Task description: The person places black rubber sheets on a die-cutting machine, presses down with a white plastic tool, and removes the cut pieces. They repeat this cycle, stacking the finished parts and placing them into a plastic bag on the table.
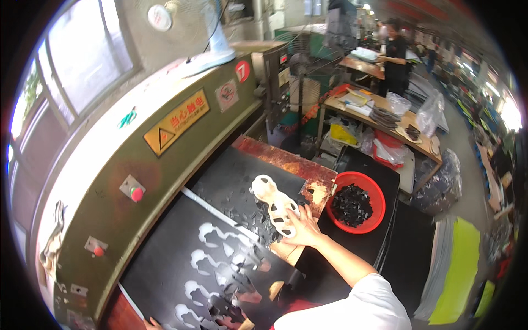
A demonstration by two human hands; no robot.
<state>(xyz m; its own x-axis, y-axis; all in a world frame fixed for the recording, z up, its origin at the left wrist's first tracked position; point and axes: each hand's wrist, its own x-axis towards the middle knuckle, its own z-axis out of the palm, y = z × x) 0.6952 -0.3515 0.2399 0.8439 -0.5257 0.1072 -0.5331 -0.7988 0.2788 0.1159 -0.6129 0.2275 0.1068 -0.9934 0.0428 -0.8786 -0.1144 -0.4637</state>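
My right hand (303,228) grips the near end of a cream cutting die (273,204), long and waisted with several oval openings. The die is over the far part of the press bed, among small black scraps (250,214). Left of it lies a black sheet (165,250) with a row of curved cut-out shapes through which a paler surface shows. Only a bit of my left hand (153,324) shows at the bottom edge, beside the sheet's near left corner; its fingers are mostly out of the picture.
A green press beam (181,148) with red buttons spans the left. Right of the bed stands a red basin (379,212) of black scraps. Beyond are a wooden table (374,113) with material, a standing fan (300,66) and another person (395,60). Grey and yellow sheets (456,269) are stacked at right.
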